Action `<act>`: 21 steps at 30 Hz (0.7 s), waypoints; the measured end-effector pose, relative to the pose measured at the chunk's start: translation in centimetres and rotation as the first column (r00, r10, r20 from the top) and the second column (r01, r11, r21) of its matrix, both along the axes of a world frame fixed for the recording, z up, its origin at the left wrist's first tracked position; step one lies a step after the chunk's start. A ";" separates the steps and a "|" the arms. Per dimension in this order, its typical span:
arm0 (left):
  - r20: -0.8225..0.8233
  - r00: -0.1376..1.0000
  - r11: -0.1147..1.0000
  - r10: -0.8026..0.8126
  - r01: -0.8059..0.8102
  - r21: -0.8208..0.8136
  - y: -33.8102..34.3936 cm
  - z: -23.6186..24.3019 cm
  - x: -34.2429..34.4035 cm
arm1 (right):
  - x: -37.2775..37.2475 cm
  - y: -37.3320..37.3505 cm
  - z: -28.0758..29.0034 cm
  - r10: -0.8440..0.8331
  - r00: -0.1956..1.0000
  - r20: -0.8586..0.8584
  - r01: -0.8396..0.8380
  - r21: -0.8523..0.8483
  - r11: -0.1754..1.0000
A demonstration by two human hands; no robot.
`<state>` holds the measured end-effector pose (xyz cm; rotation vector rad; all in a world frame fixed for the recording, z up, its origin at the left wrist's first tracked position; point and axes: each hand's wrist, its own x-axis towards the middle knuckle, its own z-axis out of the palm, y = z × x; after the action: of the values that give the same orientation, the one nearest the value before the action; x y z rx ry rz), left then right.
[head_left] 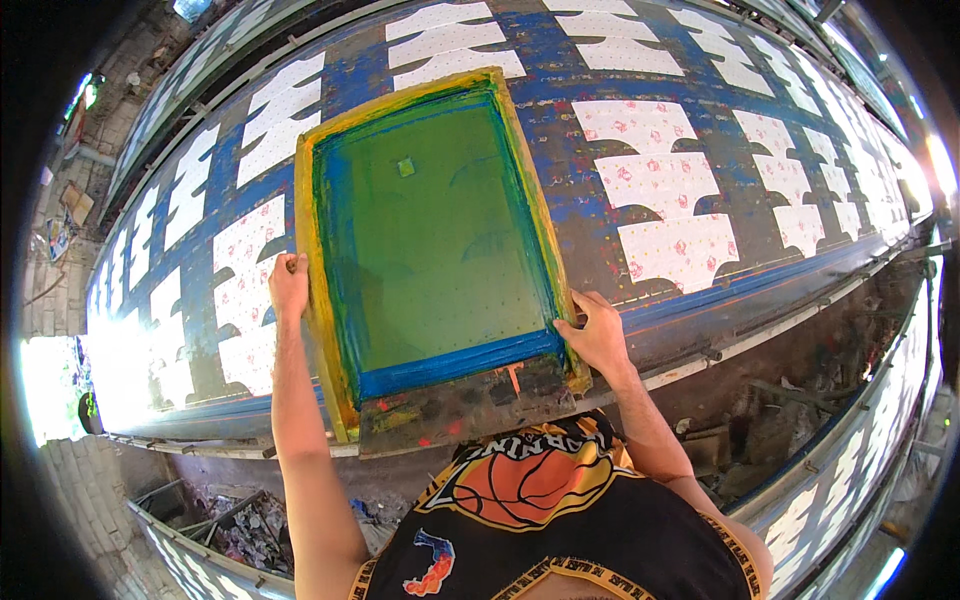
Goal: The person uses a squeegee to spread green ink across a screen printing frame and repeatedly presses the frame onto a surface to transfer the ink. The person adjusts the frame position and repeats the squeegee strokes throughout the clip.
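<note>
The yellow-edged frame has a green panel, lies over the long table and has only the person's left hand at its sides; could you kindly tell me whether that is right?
Not quite: the left hand is not alone, as the head view shows the right hand on the right side of the yellow-edged frame too.

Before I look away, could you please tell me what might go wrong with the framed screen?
Sideways drift: the framed screen lies between printed white cloth pieces, so its edge might catch or smudge one.

Stained fingers: the right hand grips close to the blue band, which could rub off if wet; I can't tell.

Twisting: it might skew if the left hand pulls unevenly.
</note>
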<state>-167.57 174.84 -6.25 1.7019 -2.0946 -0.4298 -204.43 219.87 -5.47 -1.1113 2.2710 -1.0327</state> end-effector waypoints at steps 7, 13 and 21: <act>0.026 0.999 0.999 -0.043 0.042 0.012 -0.7 -1.1 1.0 | 0.0 -0.3 1.9 0.010 0.988 -0.157 -0.005 0.030 1.000; 0.042 0.997 0.997 -0.063 0.061 0.041 -1.8 -1.1 1.1 | -1.3 0.3 4.9 0.070 0.981 -0.179 -0.075 -0.018 0.997; -0.126 0.977 0.983 -0.172 0.178 0.036 4.6 2.2 -11.9 | -14.8 7.0 5.3 -0.035 0.984 -0.172 0.018 -0.101 0.995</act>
<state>-179.45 179.49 -4.05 1.4803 -2.1675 -0.6254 -219.23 226.84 -0.18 -1.2589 2.3983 -1.1087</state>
